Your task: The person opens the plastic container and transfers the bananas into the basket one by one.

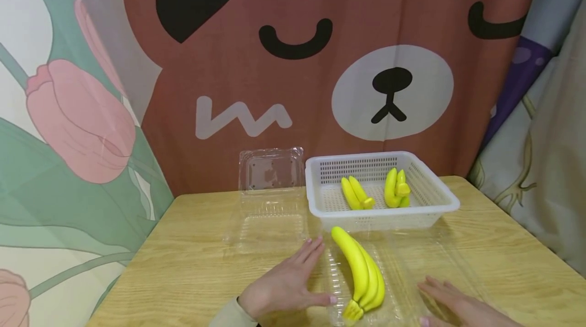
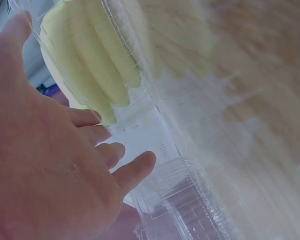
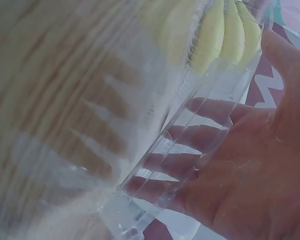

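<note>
Bananas (image 1: 362,272) lie bunched in the clear clamshell tray (image 1: 336,276) near the table's front edge, just before the white basket (image 1: 439,192); my left hand (image 1: 288,284) rests flat and open against the tray's left side, fingers straight, gripping nothing. My right hand (image 1: 450,304) lies spread, fingers straight, at the clear lid flap (image 1: 439,261) on the right, holding nothing; I judge the packing done and the closing about to start; folding that flap over calls for a steady left hand.

Glossy plastic bananas (image 1: 361,271) in a clear plastic clamshell (image 1: 398,286) (thin, ribbed); matt wood-grain table (image 1: 183,266).
</note>
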Tool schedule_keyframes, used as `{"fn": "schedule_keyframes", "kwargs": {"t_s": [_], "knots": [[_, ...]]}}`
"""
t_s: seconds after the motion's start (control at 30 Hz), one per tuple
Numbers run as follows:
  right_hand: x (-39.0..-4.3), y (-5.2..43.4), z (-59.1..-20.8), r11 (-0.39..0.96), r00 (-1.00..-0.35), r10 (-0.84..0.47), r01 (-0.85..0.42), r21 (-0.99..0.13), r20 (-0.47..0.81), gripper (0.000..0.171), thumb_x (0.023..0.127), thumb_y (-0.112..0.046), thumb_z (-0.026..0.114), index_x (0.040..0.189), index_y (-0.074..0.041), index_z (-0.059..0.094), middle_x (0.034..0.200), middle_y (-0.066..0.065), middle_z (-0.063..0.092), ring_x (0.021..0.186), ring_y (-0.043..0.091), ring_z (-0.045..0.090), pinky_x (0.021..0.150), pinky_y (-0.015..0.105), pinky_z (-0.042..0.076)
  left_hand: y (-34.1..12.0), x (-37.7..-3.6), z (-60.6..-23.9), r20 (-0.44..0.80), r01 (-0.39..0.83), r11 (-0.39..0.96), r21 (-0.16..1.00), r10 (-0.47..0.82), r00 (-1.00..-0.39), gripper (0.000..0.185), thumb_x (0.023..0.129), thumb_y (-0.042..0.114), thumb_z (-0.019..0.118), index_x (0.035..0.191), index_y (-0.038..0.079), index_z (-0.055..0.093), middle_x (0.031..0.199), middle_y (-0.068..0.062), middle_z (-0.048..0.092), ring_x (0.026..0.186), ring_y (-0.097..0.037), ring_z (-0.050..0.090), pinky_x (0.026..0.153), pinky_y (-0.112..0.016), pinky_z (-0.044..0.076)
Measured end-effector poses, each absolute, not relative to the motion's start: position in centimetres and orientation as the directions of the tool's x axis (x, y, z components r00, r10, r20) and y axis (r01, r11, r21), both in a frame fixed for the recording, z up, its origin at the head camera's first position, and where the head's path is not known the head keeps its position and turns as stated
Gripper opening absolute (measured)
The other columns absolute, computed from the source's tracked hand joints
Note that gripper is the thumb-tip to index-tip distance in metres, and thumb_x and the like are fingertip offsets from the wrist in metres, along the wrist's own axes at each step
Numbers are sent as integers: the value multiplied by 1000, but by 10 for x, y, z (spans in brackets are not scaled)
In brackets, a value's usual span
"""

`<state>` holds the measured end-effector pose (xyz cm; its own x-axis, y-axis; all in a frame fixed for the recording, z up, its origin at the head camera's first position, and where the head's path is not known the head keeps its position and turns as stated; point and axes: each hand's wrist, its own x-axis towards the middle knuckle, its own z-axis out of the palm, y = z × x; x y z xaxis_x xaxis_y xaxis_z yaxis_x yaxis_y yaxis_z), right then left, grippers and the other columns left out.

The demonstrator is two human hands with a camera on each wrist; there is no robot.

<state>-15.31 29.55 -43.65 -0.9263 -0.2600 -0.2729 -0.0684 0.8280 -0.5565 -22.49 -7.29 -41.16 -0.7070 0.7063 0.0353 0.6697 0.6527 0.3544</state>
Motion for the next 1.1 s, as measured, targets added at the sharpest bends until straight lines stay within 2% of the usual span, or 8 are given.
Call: {"fn": "schedule_keyframes", "kwargs": {"t_s": [0.27,0.43,0.67,0.97,1.1], "knots": [[-156,294,-409,806,-936,-236,-38,-590,-262,72,98,-52,54,151,-5,38,151,36,25,130,60,32,91,75,34,-72,-225,-413,75,690,653,311,707,-703,106,84,80,43,159,12,13,164,-2,8,148,-23,12,115,-43,23],[-161,280,-383,827,-954,-163,9,-563,-254,80,93,-64,51,153,-12,37,154,28,29,133,55,33,92,72,36,-72,-224,-413,82,689,657,304,703,-707,105,84,81,42,159,13,11,164,-1,7,148,-24,13,115,-42,23],[-165,253,-363,844,-970,-244,-212,-493,-1,79,91,-68,49,149,-14,45,150,17,42,133,43,41,98,66,38,-71,-222,-413,91,701,654,286,709,-699,104,86,80,41,159,11,13,164,-2,9,148,-23,13,115,-41,26],[-176,216,-331,809,-941,-327,-327,-489,89,72,93,-67,47,148,-22,47,148,2,46,133,33,45,100,61,40,-70,-222,-412,62,682,669,295,699,-712,104,85,81,40,160,15,11,164,0,8,149,-22,12,114,-42,27],[-183,201,-325,826,-931,-353,-358,-436,96,68,94,-64,50,145,-20,50,151,8,42,135,35,42,101,62,39,-71,-221,-412,69,685,670,287,698,-712,104,86,80,40,159,13,12,164,-1,9,149,-22,12,114,-41,27]]}}
